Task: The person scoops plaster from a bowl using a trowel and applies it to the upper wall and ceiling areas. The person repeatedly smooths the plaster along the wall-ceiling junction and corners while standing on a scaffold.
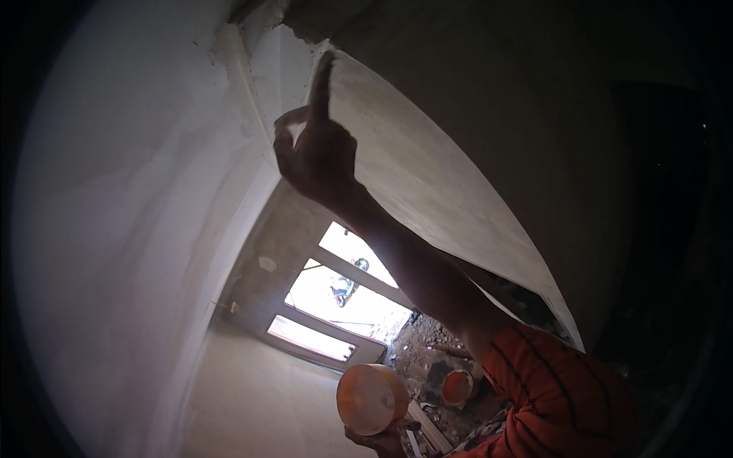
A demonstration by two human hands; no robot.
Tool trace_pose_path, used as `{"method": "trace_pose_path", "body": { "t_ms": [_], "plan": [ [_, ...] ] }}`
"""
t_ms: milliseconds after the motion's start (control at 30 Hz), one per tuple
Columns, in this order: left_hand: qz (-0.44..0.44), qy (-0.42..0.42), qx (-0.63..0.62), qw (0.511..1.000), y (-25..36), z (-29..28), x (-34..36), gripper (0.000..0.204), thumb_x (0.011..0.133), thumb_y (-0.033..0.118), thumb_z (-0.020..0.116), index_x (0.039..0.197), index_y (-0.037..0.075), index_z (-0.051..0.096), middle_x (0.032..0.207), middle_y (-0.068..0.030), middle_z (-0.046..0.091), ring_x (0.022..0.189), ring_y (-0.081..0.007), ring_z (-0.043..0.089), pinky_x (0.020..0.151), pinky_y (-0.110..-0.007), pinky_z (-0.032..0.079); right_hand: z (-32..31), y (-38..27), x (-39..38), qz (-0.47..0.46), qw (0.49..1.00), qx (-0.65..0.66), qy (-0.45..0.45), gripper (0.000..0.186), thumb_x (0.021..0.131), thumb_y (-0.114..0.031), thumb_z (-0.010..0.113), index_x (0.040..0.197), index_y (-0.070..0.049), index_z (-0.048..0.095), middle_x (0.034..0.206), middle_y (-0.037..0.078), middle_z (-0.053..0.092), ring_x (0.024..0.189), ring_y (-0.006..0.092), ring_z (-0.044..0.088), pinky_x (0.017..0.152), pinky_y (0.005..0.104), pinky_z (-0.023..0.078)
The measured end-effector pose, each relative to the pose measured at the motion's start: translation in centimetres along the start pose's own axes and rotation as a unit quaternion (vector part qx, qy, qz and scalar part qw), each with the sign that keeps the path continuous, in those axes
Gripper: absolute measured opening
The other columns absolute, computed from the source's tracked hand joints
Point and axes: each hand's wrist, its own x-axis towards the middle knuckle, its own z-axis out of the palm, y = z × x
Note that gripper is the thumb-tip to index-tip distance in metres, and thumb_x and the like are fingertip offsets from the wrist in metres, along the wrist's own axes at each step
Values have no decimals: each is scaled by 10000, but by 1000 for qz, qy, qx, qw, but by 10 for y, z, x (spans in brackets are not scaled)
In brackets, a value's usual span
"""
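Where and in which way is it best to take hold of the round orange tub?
Probably by the curved side of the round orange tub, coming from below. Its round face is turned toward the camera, no handle shows, and the left hand supports it there, where the curve suits a cupped palm.

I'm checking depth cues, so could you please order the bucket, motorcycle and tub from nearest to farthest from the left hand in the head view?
1. Tub: held in the left hand.
2. Bucket: below, to the right.
3. Motorcycle: outside, in daylight.
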Motion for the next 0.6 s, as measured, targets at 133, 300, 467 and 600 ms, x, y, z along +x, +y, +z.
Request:
{"method": "trace_pose_path", "body": {
  "t_ms": [133, 300, 467, 600],
  "plan": [
    [4, -6, -35, 999, -6, 6, 6, 780, 847, 661, 356, 1374, 92, 440, 1330, -125, 463, 1224, -348, 464, 888, -546, 496, -2, -2, 17, -30, 999, -41, 17, 1007, 815, -79, 581, 1481, 10, -170, 907, 88, 713, 670, 263, 683, 685, 399, 549],
    [50, -9, -9, 999, -12, 8, 12, 773, 853, 647, 348, 1365, 75, 444, 1313, -121, 472, 1194, -344, 489, 874, -545, 504, -1, 6, 0, -41, 995, -87, -26, 1022, 804, -76, 594, 1505, -48, -150, 894, 74, 710, 641, 233, 677, 658, 355, 546],
    [191, -1, 65, 979, -8, 28, 7, 744, 867, 622, 396, 1356, 63, 444, 1304, -117, 477, 1170, -330, 508, 866, -522, 519, -16, 6, 8, -36, 996, -80, -3, 1032, 792, -81, 611, 1518, -75, -123, 889, 56, 709, 681, 226, 688, 629, 348, 539],
    [-205, -24, -364, 908, 31, 27, 15, 684, 883, 570, 501, 1332, 57, 443, 1269, -113, 494, 1140, -288, 522, 842, -465, 545, 0, 11, 9, -58, 990, -125, 0, 1027, 793, -76, 614, 1516, -62, -116, 896, 65, 704, 683, 236, 688, 599, 348, 536]
  ]
}}
